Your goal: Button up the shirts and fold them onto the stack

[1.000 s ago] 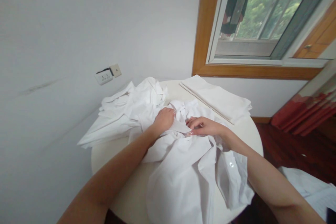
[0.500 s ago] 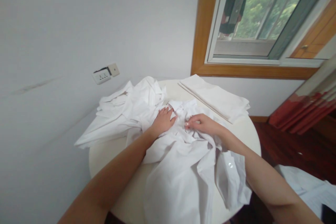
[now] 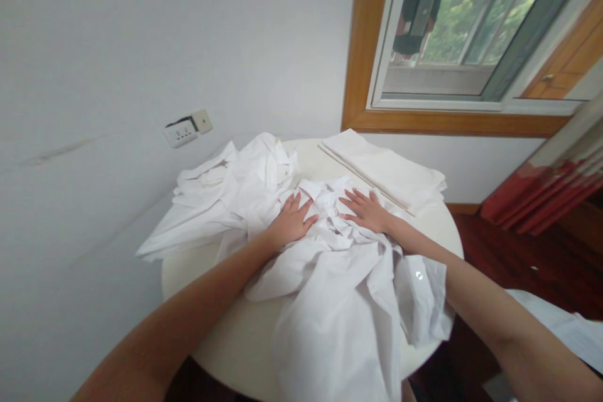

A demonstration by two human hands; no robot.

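A white shirt (image 3: 330, 301) lies crumpled across the round table, its lower part hanging over the near edge. Flat on its upper part near the collar rests my left hand (image 3: 292, 223), fingers spread. My right hand (image 3: 365, 210) presses on the shirt a little to the right, also with fingers spread, gripping nothing. A buttoned cuff (image 3: 419, 295) sticks out beneath my right forearm.
The round cream table (image 3: 235, 345) stands against the wall. Rumpled white clothes (image 3: 221, 195) are heaped at its left, partly over the edge. A folded white cloth (image 3: 384, 166) lies at the back right. A window (image 3: 466, 25) and red curtain (image 3: 532, 195) are beyond.
My right hand has opened from a pinch on the shirt and now lies flat with spread fingers. The left hand has spread its fingers a bit; the shirt's lower part has shifted right.
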